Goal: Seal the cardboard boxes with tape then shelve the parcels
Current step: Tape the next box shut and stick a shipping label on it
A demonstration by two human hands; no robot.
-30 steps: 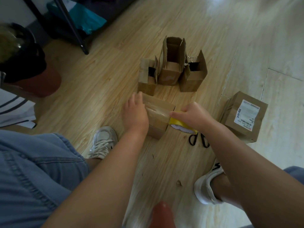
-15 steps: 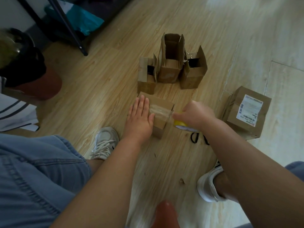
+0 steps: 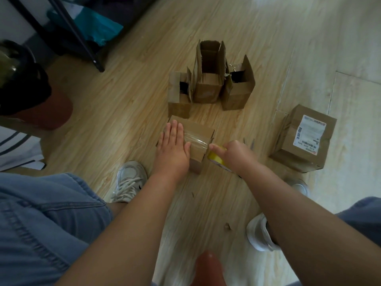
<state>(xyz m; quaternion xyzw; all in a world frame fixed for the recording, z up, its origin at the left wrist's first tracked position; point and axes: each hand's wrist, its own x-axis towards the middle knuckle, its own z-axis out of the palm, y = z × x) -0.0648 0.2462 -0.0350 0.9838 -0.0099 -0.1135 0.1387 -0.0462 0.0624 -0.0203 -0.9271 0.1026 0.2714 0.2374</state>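
Pale wood-grain flooring [image 3: 123, 112] ran under everything, with the black leg of a metal rack [image 3: 78, 38] and a teal bag [image 3: 99, 27] at the far left corner. Three open cartons stood in a tight row farther out: a low left carton [image 3: 178, 100], a tall middle carton [image 3: 208, 83] with its flaps upright, and a right carton [image 3: 237, 93]. The left one stood just beyond the box being sealed. Off to the right, well apart, sat a closed parcel [image 3: 305, 141] bearing a white shipping label. A white shoe [image 3: 128, 180] rested near the left wrist and another shoe [image 3: 259, 234] lay under the right forearm.

Between the two hands, on the floor, lay the cardboard box [image 3: 203, 134], closed. The left hand [image 3: 173, 147] lay flat on the box's top, fingers straight and together, thumb spread, pressing down. A strip of clear tape [image 3: 196, 140] ran across the top from beside that thumb to the box's right edge. There the right hand [image 3: 235, 153] had its fingers curled round a yellow tape roll [image 3: 215, 158], held just beside the box's right side, index finger pointing at the edge. That hand hid most of the roll.
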